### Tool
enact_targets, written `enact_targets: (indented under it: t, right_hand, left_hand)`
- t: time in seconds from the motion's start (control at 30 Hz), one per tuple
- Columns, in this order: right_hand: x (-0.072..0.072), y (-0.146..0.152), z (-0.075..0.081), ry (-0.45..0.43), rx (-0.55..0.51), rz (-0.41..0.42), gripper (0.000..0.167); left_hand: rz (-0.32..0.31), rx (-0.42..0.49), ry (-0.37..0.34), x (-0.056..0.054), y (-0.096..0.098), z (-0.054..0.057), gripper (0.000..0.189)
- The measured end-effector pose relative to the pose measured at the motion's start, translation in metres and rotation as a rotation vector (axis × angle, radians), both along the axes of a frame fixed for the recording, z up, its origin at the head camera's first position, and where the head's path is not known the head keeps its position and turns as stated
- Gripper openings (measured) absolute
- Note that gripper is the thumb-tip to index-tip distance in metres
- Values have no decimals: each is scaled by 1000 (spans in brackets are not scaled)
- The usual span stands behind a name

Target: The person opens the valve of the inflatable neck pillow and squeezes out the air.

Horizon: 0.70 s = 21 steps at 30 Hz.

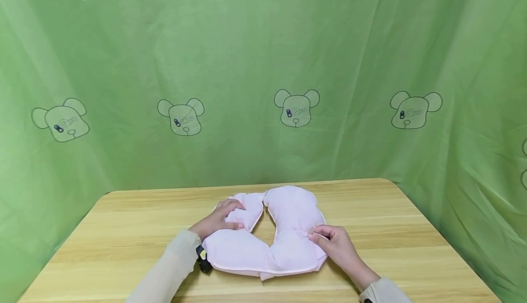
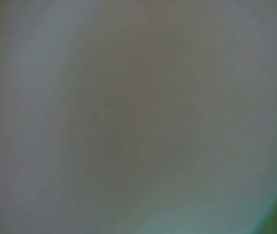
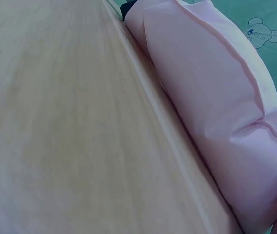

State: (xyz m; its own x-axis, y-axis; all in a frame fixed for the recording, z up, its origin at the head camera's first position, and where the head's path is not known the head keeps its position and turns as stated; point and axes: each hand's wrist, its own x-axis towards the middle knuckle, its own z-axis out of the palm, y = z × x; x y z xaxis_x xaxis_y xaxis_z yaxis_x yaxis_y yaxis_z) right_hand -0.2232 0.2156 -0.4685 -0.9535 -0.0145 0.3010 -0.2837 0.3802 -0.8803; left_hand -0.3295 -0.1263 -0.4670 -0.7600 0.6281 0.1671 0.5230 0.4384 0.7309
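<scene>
A pale pink U-shaped neck pillow (image 1: 291, 207) lies on the table, curved round a narrow gap, its two ends meeting or nearly so at the far side. Over its left side rests my left hand (image 1: 222, 216), thumb and fingers spread apart and pressing into the fabric. My right hand (image 1: 335, 242) pinches the fabric at the pillow's right edge between thumb and fingers. In the right wrist view the pillow's side (image 3: 202, 87) shows a piped seam and creases. A blurred pale surface fills the left wrist view, so no detail of that hand shows there.
The wooden table (image 1: 136, 229) extends on both sides of the pillow, with rounded far corners. Behind and beside it hangs a green curtain (image 1: 239, 42) printed with bear heads. A black wrist device (image 1: 203, 259) sits by the left cuff, against the pillow.
</scene>
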Motion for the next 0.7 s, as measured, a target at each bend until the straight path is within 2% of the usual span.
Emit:
enact_targets:
  t: [0.17, 0.33, 0.4, 0.47, 0.57, 0.7]
  right_hand:
    - [1, 0, 1, -19, -8, -14, 5]
    - [3, -1, -1, -17, -20, -44, 4]
    - [3, -2, -2, 23, -25, -37, 4]
    - [3, -2, -2, 63, -33, -27, 5]
    - [2, -1, -3, 68, -42, -19, 4]
    - [2, -1, -1, 44, -40, -14, 2]
  left_hand:
    - [-16, -4, 6, 1, -2, -1, 44]
    - [-44, -87, 37, 1, -11, -2, 58]
    - [-40, -87, -8, 3, -16, 1, 61]
    - [-47, -58, -58, 4, -22, 8, 63]
    - [-39, -33, -104, 9, -29, 24, 66]
    - [-21, -59, -62, 15, -37, 49, 67]
